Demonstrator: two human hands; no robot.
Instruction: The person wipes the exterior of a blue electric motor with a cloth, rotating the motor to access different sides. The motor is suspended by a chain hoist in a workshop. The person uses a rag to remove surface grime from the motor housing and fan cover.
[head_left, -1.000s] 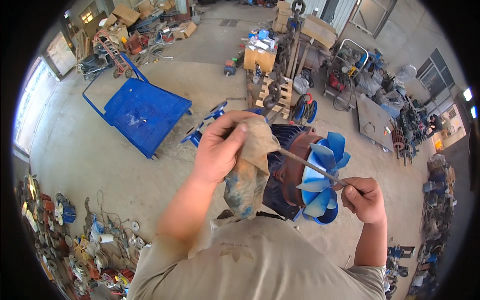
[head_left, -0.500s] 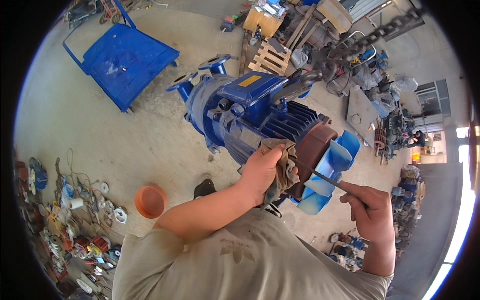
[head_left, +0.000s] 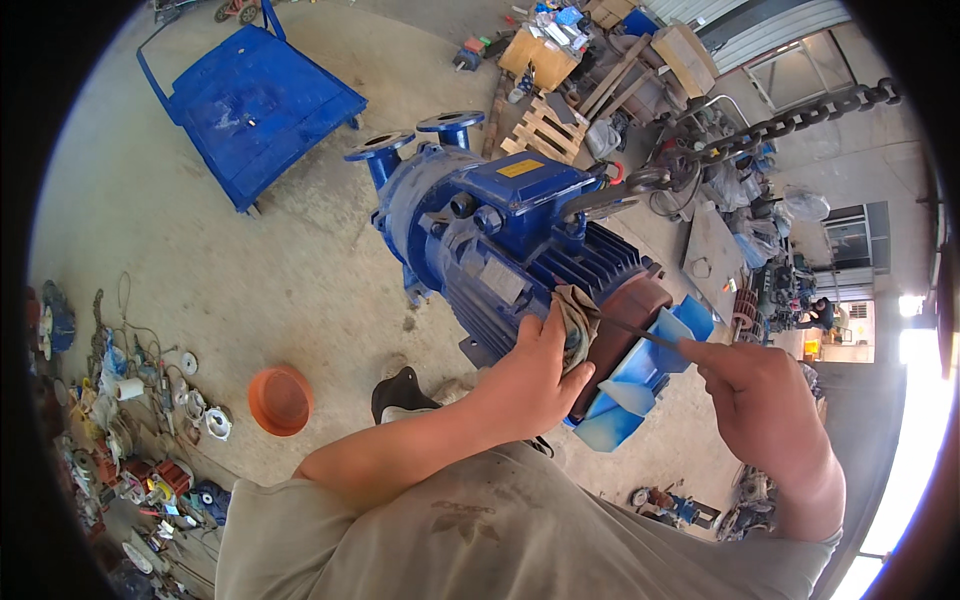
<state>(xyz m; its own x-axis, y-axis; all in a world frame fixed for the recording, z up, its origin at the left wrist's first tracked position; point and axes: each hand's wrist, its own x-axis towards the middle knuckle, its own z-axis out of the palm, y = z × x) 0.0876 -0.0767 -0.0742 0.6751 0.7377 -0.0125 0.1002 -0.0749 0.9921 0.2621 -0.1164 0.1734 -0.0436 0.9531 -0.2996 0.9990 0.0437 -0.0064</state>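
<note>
A blue electric motor-pump unit (head_left: 480, 215) hangs from a hook and chain (head_left: 770, 130), tilted with its fan end near my right. My left hand (head_left: 535, 380) is closed on a dirty, crumpled rag (head_left: 577, 325) at the motor's side, by the reddish-brown end cover (head_left: 635, 300). A thin dark metal bar (head_left: 645, 333) runs from the rag across that cover and over the blue-and-white fan (head_left: 625, 395). My right hand (head_left: 760, 395) grips the bar's outer end, index finger stretched along it. The bar's far tip is hidden at the rag.
An orange bowl (head_left: 281, 400) stands on the floor at left, near my shoe (head_left: 398, 395). Loose motor parts and tools (head_left: 140, 420) lie at the far left. A blue flat cart (head_left: 255, 105) is at the upper left, a wooden pallet (head_left: 545, 128) behind the motor.
My view has shifted a little. The rag has slid from hanging over my left hand to sitting bunched at its fingertips against the motor. My right hand still holds the bar.
</note>
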